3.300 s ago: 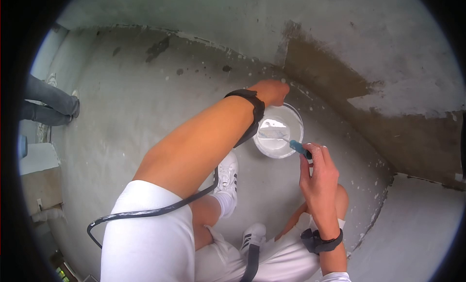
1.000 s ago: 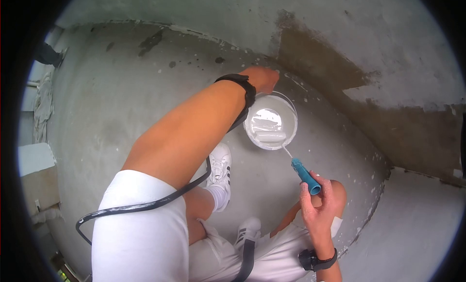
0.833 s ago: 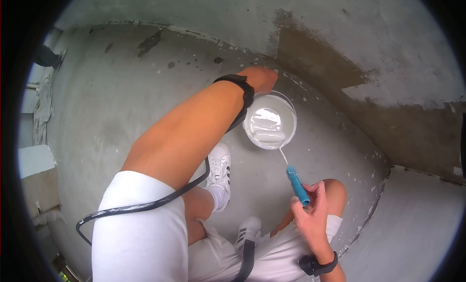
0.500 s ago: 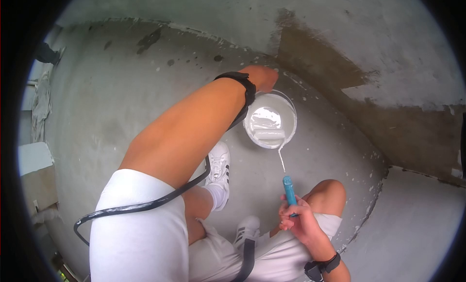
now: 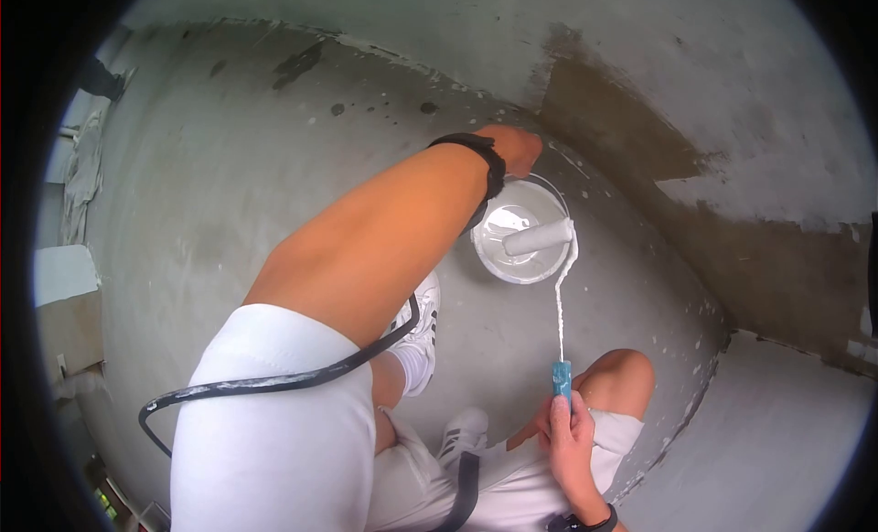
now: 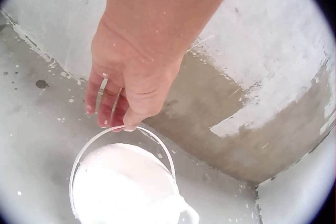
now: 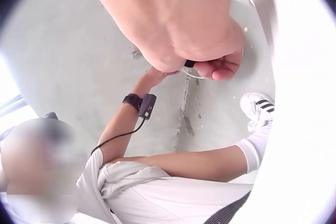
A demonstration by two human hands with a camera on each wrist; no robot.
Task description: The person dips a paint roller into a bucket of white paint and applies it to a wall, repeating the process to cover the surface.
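My left hand [image 5: 514,150] pinches the thin wire handle [image 6: 84,148] of a white bucket [image 5: 512,278] between thumb and fingers; in the left wrist view that hand [image 6: 134,77] is above the bucket [image 6: 77,182]. White paint shines inside. A paint-covered roller sleeve [image 5: 538,237] lies across the bucket's opening, seen from above, its outer end over the right rim. Its coated bent rod [image 5: 560,312] runs down to a blue grip [image 5: 562,378], around which my right hand [image 5: 572,445] curls. In the right wrist view the right hand [image 7: 184,29] hides most of the grip.
A wall [image 5: 777,111] with a brown patch rises at the right. White shoes [image 5: 465,431] and bent legs are below the bucket. A black strap [image 5: 274,383] crosses the left sleeve. Another person's dark leg [image 5: 99,79] shows at far left; the floor [image 5: 229,166] has paint spots.
The roller sleeve has risen out of the paint and tilted, its right end now over the rim. My right hand has turned and moved slightly down with the grip. My left hand still holds the handle.
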